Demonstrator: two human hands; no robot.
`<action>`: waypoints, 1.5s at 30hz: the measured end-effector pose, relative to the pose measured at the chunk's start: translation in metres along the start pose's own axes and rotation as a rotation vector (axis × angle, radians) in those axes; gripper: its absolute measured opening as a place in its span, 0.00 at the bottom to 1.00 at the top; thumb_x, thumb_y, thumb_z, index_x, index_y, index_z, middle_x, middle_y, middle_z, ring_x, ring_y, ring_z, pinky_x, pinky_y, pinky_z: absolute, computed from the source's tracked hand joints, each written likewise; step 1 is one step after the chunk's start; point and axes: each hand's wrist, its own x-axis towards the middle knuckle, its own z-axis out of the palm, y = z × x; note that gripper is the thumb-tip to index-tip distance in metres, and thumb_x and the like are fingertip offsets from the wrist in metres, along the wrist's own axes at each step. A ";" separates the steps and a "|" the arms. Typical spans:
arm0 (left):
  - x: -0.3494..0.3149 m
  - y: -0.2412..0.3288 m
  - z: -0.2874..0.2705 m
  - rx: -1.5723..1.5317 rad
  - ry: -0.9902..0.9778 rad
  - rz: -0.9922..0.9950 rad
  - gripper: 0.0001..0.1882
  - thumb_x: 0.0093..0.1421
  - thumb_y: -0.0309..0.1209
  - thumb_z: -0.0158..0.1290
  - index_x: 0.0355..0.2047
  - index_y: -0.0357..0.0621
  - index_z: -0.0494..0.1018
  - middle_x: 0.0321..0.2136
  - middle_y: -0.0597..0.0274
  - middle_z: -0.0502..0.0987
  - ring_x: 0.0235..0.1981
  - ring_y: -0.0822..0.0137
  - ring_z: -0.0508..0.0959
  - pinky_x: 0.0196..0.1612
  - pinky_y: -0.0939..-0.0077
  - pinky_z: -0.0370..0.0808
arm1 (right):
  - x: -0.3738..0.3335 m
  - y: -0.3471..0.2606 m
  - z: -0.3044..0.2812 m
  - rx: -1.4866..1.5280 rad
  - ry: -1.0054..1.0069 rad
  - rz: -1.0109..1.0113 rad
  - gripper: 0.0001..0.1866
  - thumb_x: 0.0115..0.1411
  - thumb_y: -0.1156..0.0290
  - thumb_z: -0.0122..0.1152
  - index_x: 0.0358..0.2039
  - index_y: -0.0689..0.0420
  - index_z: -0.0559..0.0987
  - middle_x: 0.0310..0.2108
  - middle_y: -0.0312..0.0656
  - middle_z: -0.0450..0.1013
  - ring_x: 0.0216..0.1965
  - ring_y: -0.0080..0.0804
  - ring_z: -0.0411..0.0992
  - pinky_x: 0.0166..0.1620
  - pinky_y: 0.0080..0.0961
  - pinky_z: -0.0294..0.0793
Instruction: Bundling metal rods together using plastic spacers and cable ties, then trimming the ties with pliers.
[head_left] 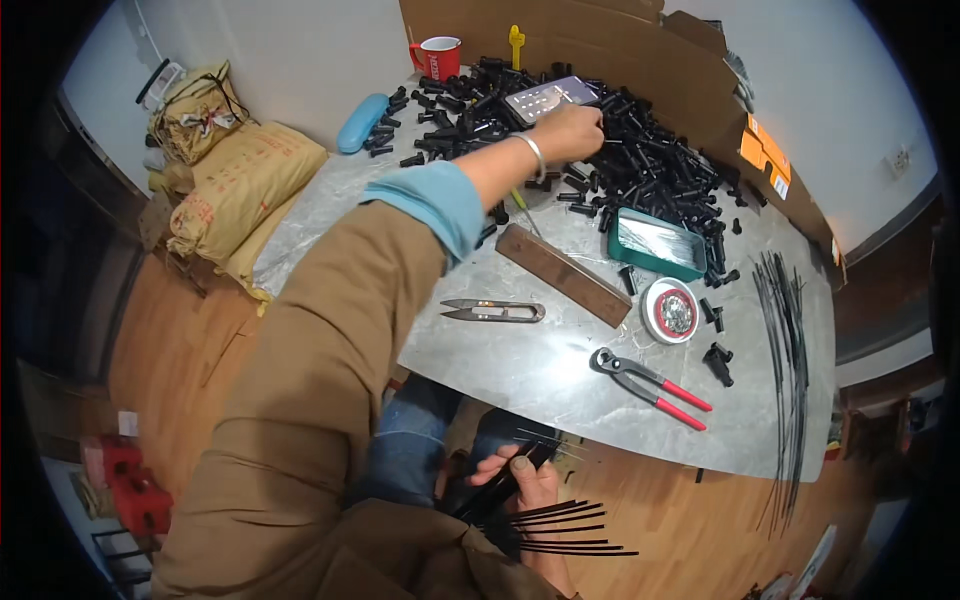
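Left hand (570, 133) is overlapping the phone (532, 102), grip indeterminable; below the worktop (500, 358), right hand (536, 484) is gripping the black piece (497, 491), ideally firmly

Left hand (570, 132) held at a lit phone (540, 99) on piled black parts (650, 150) (finger contact unclear). Bundle of black strips (492, 497) gripped by right hand (532, 482), below table edge. On grey table (470, 360), red-handled pincers (650, 388), spring snips (490, 311), brown bar (563, 275), green box (650, 263), white bowl (649, 312) and long black rods (790, 370) are laid out, well apart from right hand.
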 end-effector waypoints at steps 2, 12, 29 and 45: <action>-0.018 0.014 -0.017 0.110 -0.150 0.093 0.16 0.50 0.34 0.51 0.37 0.39 0.76 0.33 0.44 0.78 0.39 0.48 0.78 0.43 0.60 0.74 | -0.001 -0.001 -0.005 0.010 0.027 -0.030 0.15 0.63 0.67 0.54 0.44 0.67 0.73 0.34 0.54 0.76 0.33 0.42 0.77 0.40 0.34 0.78; -0.043 -0.014 0.007 0.464 -0.195 -0.041 0.13 0.52 0.29 0.53 0.37 0.36 0.78 0.41 0.40 0.75 0.42 0.46 0.78 0.45 0.57 0.76 | 0.002 0.005 -0.001 0.019 0.019 -0.039 0.14 0.63 0.68 0.55 0.43 0.66 0.71 0.31 0.52 0.75 0.30 0.41 0.77 0.38 0.40 0.80; -0.072 -0.008 0.026 0.215 0.134 0.053 0.13 0.52 0.33 0.59 0.35 0.39 0.74 0.35 0.43 0.76 0.38 0.46 0.79 0.38 0.55 0.77 | -0.015 0.012 0.016 -0.050 0.004 -0.141 0.14 0.64 0.67 0.53 0.43 0.65 0.72 0.31 0.52 0.75 0.31 0.41 0.78 0.38 0.43 0.81; -0.049 0.006 0.036 0.204 -0.013 0.061 0.11 0.49 0.26 0.53 0.32 0.35 0.78 0.37 0.41 0.77 0.41 0.46 0.78 0.44 0.58 0.76 | 0.001 0.008 0.010 0.001 0.042 -0.064 0.14 0.64 0.67 0.53 0.43 0.67 0.72 0.32 0.52 0.75 0.32 0.43 0.78 0.38 0.35 0.80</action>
